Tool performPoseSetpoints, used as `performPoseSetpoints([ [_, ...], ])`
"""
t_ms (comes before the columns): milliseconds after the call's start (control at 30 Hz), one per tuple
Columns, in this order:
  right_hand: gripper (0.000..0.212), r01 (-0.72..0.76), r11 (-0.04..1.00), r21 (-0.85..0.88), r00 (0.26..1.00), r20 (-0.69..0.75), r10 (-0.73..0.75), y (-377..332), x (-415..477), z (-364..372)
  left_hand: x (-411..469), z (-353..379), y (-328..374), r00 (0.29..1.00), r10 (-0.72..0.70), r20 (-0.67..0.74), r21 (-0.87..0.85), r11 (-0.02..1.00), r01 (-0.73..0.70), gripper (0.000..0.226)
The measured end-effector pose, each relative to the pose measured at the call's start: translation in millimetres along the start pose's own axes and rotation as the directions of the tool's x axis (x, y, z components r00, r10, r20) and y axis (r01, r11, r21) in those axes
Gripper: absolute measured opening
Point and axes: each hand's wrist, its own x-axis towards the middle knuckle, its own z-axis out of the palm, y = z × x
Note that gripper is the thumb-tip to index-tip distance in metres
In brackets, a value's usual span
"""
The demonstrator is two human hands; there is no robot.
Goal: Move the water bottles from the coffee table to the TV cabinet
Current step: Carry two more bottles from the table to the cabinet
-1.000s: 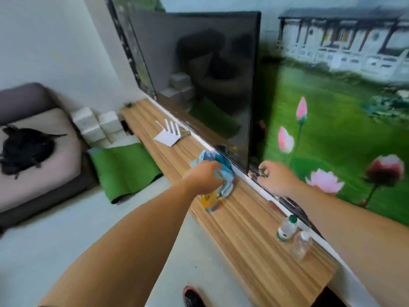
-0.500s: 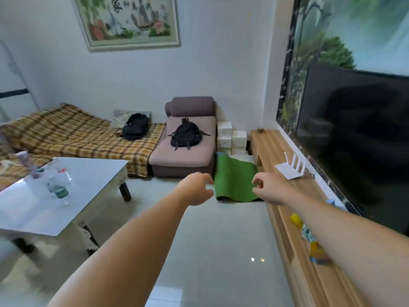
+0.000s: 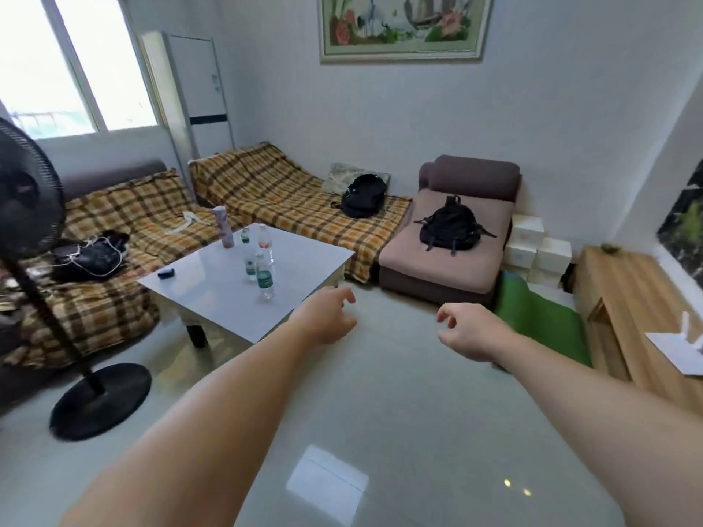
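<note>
Coffee table [image 3: 213, 298]: white, glossy top, left of frame centre. Water bottles [image 3: 251, 266]: approx. 4 pcs, all upright on the table top, clustered toward its far-right part; blur prevents an exact count. Nearest bottle [image 3: 265, 278], green label, stands closest to the table's near-right edge, w/ a second green-label unit just behind it. Red-label bottle [image 3: 265, 240] and a smaller one stand further back. Pink cylinder [image 3: 228, 226] is upright at the table's far corner, beside the rear bottles. Small dark item [image 3: 166, 274] lies on the table's left side, well apart from the bottles. Left hand [image 3: 326, 317]: empty, fingers loosely curled, nothing grasped. It is held in the air just off the table's near-right edge, near the right corner, fingertips directed away from the camera. The nearest bottle is to the left of and beyond this hand: near, no contact. Right hand [image 3: 469, 330]: empty, fingers relaxed and part-curled, nothing grasped. It is held over the floor to the right of the table, well apart from all bottles. TV cabinet [image 3: 624, 287]: wood, far right of the table across the floor; white router [image 3: 677, 348] rests on its top. Green mat [image 3: 540, 321] lies on the floor between table and cabinet, at the cabinet end. Plaid-covered sofa [image 3: 144, 207] runs behind and left of the table.
</note>
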Motion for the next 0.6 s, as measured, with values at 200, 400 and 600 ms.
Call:
performPoseSetpoints([
  [200,0.035,0.147,0.988,-0.051,0.985,0.095,-0.142,-72.4,73.6,34.8,7.3,-9.1,-80.7,0.992,-0.123,-0.012,-0.047,0.991,0.123,0.036],
  [400,0.035,0.269,0.963,-0.018,0.95,0.168,-0.262,-111.0,158.4,59.4,36.6,-24.7,-132.1,0.957,-0.286,-0.037,-0.036,0.958,0.285,0.037],
  [600,0.034,0.33,0.944,0.023,0.911,0.254,-0.325,-140.1,233.3,75.5,63.5,-38.8,-171.2,0.917,-0.397,-0.043,0.0,0.918,0.397,0.036],
])
